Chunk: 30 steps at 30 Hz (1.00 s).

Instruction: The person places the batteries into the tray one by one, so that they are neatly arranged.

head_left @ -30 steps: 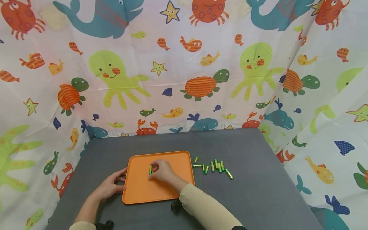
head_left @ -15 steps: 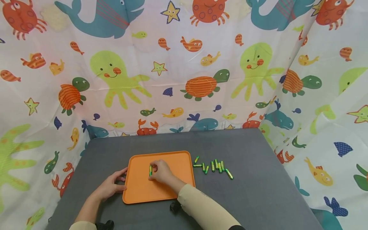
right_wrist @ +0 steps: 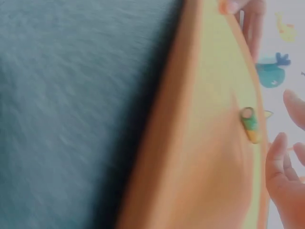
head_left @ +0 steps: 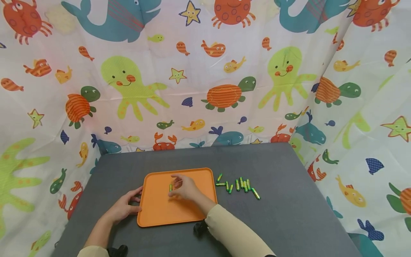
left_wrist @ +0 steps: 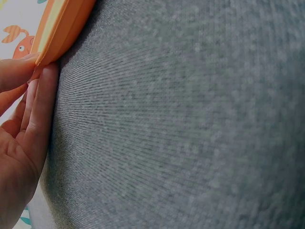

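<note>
An orange tray (head_left: 160, 214) lies on the grey table. One green battery (head_left: 171, 187) lies on it near the middle; in the right wrist view the battery (right_wrist: 250, 125) lies free on the tray (right_wrist: 209, 157). My right hand (head_left: 183, 187) hovers just right of it, its fingers (right_wrist: 279, 160) relaxed and apart from the battery. My left hand (head_left: 123, 208) rests against the tray's left rim, with straight fingers (left_wrist: 40, 102) touching the tray edge (left_wrist: 62, 28). Several more green batteries (head_left: 239, 185) lie loose on the table to the right of the tray.
The grey table (head_left: 289, 200) is walled on three sides by a sea-animal curtain (head_left: 205, 89). Bare tabletop lies behind the tray and at the right. A small dark object (head_left: 199, 228) sits at the tray's near right corner, under my right sleeve.
My right hand has let go of the battery, which now lies on the tray a little further right. The fingers have opened and the hand has drifted right. The left hand has stayed put.
</note>
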Each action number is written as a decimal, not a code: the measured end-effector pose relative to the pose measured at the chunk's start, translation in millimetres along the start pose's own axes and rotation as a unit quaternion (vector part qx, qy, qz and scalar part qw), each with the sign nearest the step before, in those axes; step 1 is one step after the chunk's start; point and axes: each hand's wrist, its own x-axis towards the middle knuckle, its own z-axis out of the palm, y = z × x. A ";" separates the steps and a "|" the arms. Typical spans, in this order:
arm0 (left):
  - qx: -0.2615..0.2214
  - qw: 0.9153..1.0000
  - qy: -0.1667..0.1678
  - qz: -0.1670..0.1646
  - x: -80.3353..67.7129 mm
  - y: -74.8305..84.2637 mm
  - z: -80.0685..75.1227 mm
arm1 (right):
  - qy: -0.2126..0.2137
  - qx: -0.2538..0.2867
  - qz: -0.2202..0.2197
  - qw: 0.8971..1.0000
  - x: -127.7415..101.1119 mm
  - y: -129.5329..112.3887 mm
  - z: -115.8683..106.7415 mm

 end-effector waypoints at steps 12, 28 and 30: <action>-0.003 1.000 -0.001 -0.014 0.9 1.9 -0.5 | 0.016 0.067 -0.040 0.997 -7.6 -9.2 -37.6; -0.020 1.000 -0.012 -0.009 2.6 -2.1 -3.9 | 0.041 0.116 -0.076 0.990 -40.6 -22.2 -96.8; -0.020 1.000 -0.009 -0.010 3.5 -2.2 -3.6 | 0.046 0.104 -0.076 0.991 -51.3 -32.0 -107.1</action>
